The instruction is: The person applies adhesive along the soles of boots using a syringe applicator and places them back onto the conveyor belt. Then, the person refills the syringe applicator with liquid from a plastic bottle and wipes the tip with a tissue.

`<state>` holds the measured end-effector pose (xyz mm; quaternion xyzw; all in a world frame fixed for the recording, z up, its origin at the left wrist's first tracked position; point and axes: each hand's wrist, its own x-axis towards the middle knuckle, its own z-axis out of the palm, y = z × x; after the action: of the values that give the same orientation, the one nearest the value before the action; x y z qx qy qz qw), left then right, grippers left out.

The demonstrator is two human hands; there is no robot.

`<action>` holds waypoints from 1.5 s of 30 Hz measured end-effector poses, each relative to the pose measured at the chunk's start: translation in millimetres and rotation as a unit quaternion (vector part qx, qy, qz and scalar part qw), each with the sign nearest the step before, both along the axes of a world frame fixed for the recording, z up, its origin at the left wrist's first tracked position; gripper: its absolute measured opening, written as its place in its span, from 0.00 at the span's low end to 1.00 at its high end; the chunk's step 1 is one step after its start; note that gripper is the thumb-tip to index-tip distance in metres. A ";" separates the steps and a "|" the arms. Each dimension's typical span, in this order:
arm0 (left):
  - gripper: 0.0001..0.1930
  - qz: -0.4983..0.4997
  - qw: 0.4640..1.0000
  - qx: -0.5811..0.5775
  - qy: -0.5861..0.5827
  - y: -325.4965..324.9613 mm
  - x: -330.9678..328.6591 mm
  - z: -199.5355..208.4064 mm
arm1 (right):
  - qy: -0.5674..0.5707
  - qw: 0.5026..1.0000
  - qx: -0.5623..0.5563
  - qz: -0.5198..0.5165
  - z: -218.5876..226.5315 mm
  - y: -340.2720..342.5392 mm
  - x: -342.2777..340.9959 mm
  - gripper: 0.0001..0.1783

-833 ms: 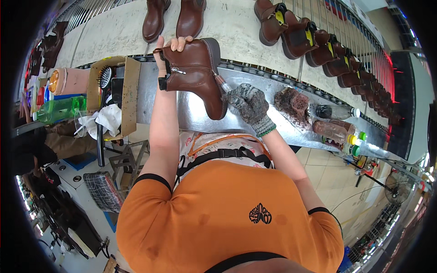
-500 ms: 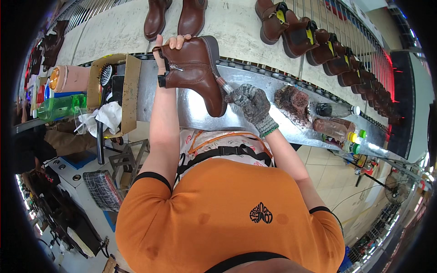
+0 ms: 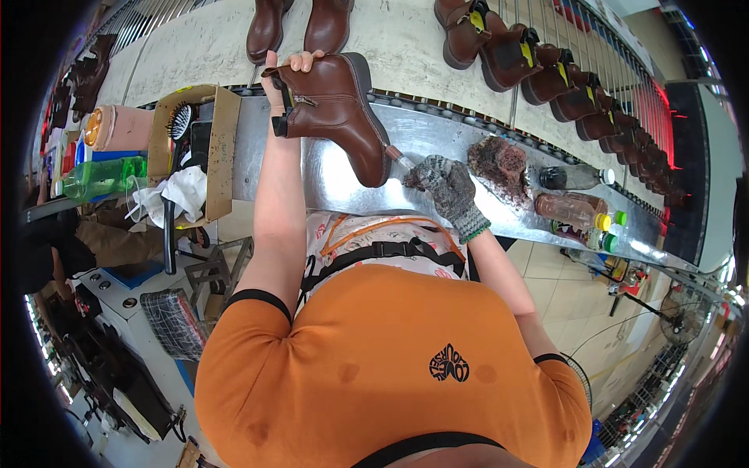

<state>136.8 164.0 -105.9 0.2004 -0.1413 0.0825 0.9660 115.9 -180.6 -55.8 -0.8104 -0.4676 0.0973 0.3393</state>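
**Brown boot held on its side over steel bench, gloved hand working at the toe**

Basically, the long steel bench (image 3: 437, 144) runs across the view in front of the person, with a pale conveyor surface (image 3: 398, 47) behind it carrying more brown boots: a pair (image 3: 300, 23) just above the held one, and a row (image 3: 538, 66) trailing off to the right.

The brown ankle boot (image 3: 335, 109) is held above the bench, tipped on its side, shaft to the left, toe pointing down-right, sole facing away. That tilt probably presents the toe to the right hand's tool.

Cardboard box (image 3: 214, 148) sits at the bench's left end, holding a hairbrush (image 3: 179, 121) and a white rag (image 3: 183, 191), likely for reach. Green bottle (image 3: 97, 178) and a pinkish container (image 3: 117, 127) lie further left. A dark brown fuzzy wad (image 3: 499, 164) sits right of the hands, with bottles (image 3: 573, 204) beyond it.

Left hand (image 3: 285, 74): bare, forearm stretched straight forward, fingers curled over the boot's top opening, clamping it.

Right hand (image 3: 446, 183): grey knit glove, elbow bent, wrist angled inward, fingers closed around a small tool (image 3: 398, 158) whose tip meets the boot's toe. What kind of tool cannot be told.
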 end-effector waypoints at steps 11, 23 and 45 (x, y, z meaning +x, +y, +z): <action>0.31 0.121 0.984 0.077 0.101 16.7 18.3 -14.4 | 0.124 0.984 0.054 -0.112 -16.0 -25.0 -20.7 0.06; 0.33 0.443 0.622 0.591 0.260 -32.2 25.6 -0.5 | 0.640 0.539 0.397 -0.378 -63.6 -29.4 -28.5 0.32; 0.32 0.373 0.483 0.723 0.323 -83.9 -106.2 49.5 | 0.404 0.793 0.262 -0.372 -38.6 -28.9 -8.7 0.08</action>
<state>30.6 80.1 -56.4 0.8746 0.2590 0.2336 0.3367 107.2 -209.4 -94.3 -0.6886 0.0419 0.1563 0.7068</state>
